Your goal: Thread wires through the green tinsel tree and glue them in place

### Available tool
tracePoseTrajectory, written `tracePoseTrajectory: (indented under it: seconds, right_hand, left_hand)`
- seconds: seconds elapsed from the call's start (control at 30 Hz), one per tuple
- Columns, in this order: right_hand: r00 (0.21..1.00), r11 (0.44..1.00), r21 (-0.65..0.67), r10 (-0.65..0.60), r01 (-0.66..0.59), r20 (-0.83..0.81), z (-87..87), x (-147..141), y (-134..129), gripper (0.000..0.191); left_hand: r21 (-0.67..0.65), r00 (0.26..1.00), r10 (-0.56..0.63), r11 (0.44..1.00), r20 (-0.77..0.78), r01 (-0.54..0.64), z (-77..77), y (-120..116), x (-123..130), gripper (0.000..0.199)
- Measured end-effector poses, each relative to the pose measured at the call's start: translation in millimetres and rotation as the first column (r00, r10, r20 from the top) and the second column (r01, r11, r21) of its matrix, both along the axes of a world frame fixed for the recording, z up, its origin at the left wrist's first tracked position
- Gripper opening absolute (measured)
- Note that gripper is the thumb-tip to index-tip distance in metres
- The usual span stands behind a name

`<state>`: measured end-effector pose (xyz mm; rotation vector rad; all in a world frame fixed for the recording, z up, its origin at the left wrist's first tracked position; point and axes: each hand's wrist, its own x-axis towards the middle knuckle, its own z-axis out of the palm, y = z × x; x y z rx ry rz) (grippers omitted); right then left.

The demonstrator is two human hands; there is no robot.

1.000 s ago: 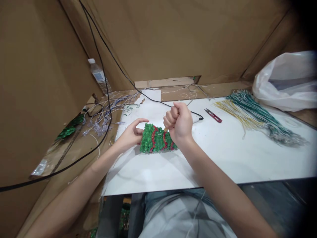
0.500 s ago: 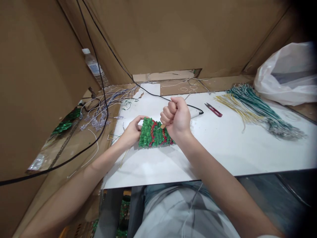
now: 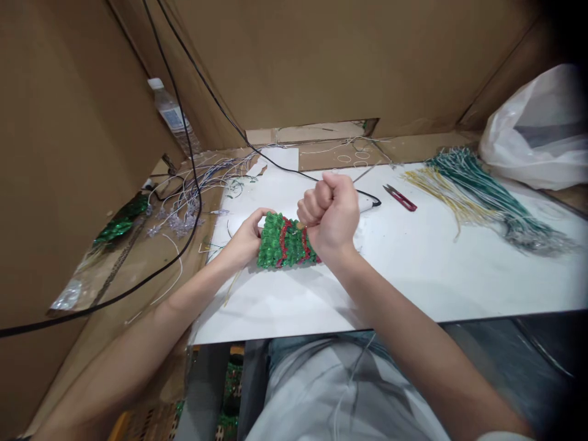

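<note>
Grip: left hand [image 3: 245, 240] grasping, fingers [image 3: 261, 220] curled over the left end of the green beaded panel [image 3: 281, 244]. Right hand [image 3: 331, 211] clenched into a tight fist above the panel's right end; whatever it may hold is hidden by the fingers, so that cannot be told.

Panel: glittery green, crossed by wavy red rows, held just above the white tabletop [image 3: 404, 288], between the hands.

Nearest the body: grey shirt [image 3: 340, 392] and blue jeans [image 3: 294, 352], below the tabletop's front edge.

On the tabletop, right of the fist: white pen-shaped device [image 3: 366, 205], just beside the knuckles, with a black cable [image 3: 114, 294] running from it off to the left; red-handled snips [image 3: 399, 198]; a bundle of yellow wires [image 3: 441, 199] lying against a bundle of green wires [image 3: 487, 199].

Left of the panel, on cardboard: tangled thin wires [image 3: 193, 202] with clear beads; green tinsel scrap [image 3: 120, 222].

Farthest: white plastic bag [image 3: 528, 131], upper right; water bottle [image 3: 169, 112], upper left, against the cardboard walls [image 3: 321, 61].
</note>
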<state>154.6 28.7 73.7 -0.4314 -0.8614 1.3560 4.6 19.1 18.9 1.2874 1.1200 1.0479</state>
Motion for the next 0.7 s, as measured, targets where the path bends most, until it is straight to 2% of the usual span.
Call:
tracePoseTrajectory:
  seconds: [0.13, 0.27, 0.47, 0.6, 0.7]
  right_hand:
    - [0.997, 0.999, 0.016, -0.049, 0.05, -0.064, 1.6, 4.9, 2.3, 0.065]
    - [0.999, 0.998, -0.059, 0.034, -0.033, 0.006, 0.4, 2.2, 3.7, 0.064]
    - [0.994, 0.999, 0.036, 0.0, 0.004, -0.109, 3.6, 4.4, 1.3, 0.062]
    - [0.997, 0.998, -0.016, 0.066, -0.067, -0.05, -0.9, 1.9, 4.8, 0.06]
    - [0.998, 0.999, -0.034, 0.015, -0.018, -0.068, -0.5, 5.6, 9.4, 0.059]
  left_hand:
    - [-0.024, 1.0, 0.0, 1.0, -0.012, -0.001, 5.3, -2.8, 2.7, 0.045]
    - [-0.01, 1.0, 0.018, 1.0, 0.003, -0.018, 8.4, -4.7, 4.8, 0.046]
    - [-0.032, 1.0, 0.004, 0.999, 0.018, -0.004, 9.9, -6.3, 6.7, 0.047]
    - [-0.012, 0.999, -0.002, 1.0, 0.036, 0.003, 10.0, -5.5, 5.9, 0.045]
    - [-0.032, 0.999, 0.001, 0.999, 0.044, 0.001, 9.8, -5.5, 5.1, 0.046]
